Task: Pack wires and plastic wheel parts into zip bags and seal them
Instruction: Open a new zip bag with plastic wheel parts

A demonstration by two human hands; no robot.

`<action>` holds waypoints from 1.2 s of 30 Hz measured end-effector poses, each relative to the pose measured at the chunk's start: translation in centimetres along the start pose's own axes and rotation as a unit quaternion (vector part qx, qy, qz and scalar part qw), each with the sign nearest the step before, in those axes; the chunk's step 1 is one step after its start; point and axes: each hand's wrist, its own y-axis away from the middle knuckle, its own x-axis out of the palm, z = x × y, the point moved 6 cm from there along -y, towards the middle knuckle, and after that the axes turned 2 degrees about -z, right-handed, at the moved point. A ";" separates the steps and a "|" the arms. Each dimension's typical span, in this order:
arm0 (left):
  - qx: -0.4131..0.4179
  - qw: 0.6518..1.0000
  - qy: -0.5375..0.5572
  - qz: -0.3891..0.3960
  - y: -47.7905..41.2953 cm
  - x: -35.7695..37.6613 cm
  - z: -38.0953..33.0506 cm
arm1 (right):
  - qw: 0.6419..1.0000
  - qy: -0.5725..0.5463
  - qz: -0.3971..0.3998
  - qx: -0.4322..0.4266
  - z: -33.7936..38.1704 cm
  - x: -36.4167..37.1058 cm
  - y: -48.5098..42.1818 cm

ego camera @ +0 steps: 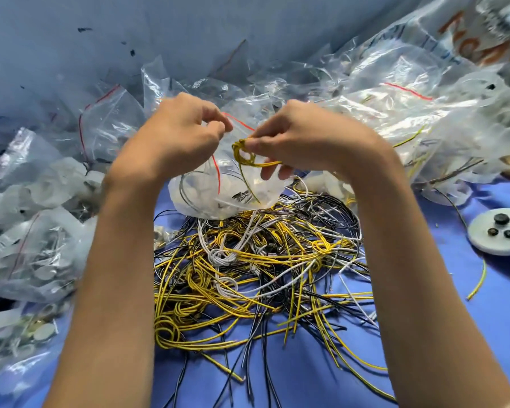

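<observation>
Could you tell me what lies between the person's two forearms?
A tangled wire pile on the blue cloth, seen in the head view.

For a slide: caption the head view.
Left hand holds a zip bag; right hand pinches a yellow coil over it, above the wire pile.

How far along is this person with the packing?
Some way in, with plenty left. Filled bags lie heaped at the left. The left hand holds a zip bag open while the right hand pinches a coiled yellow wire at its mouth; that bag is not yet sealed. A big tangle of wires waits on the blue cloth.
</observation>
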 end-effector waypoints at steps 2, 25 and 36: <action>0.016 1.000 -0.021 -0.001 0.2 0.3 -0.9 | 0.999 0.029 0.018 0.015 0.1 1.6 -0.9; 0.058 0.993 -0.052 0.086 1.6 -0.4 -1.9 | 0.948 0.294 0.121 0.006 -0.1 5.3 -0.9; 0.055 0.991 -0.064 0.099 1.5 0.2 -1.9 | 0.956 0.277 0.056 0.075 -1.4 5.1 -1.0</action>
